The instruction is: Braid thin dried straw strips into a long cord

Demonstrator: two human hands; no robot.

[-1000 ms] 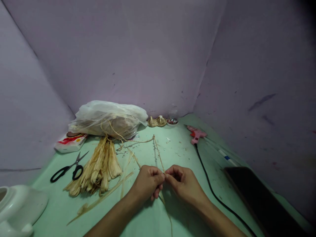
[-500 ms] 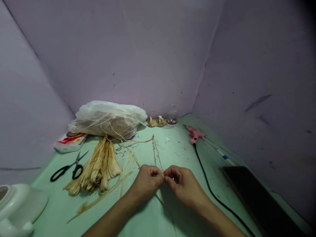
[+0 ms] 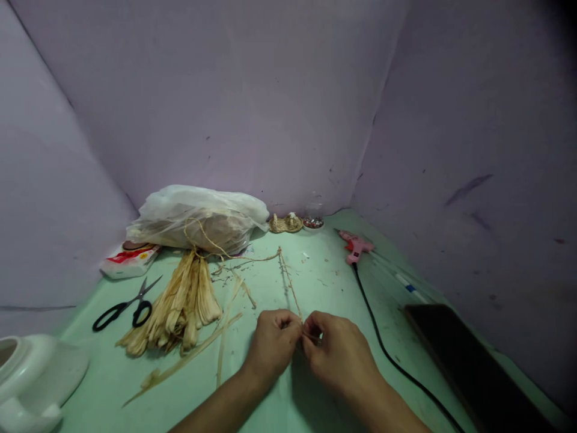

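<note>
A thin twisted fiber cord (image 3: 292,285) runs from a small knot on the green table down to my fingertips. My left hand (image 3: 276,341) pinches the cord's near end between thumb and forefinger. Touching it on the right, my right hand (image 3: 336,349) is also closed in a pinch on the fiber, with a short strand showing between its fingers. Left of my hands lies a bundle of dried tan fiber strips (image 3: 180,304), with loose strips (image 3: 193,359) beside it. Black-handled scissors (image 3: 128,305) lie partly open against the bundle.
At the back are a white plastic bag (image 3: 198,216), a woven piece (image 3: 285,223) and a bead container (image 3: 313,223). A pink glue gun (image 3: 357,245) with black cord (image 3: 383,346) and a dark flat device (image 3: 469,361) lie right. A white ceramic object (image 3: 45,376) sits left.
Both hands have moved slightly nearer and to the right along the cord. The right fingers have turned inward, and a short strand now shows between them.
</note>
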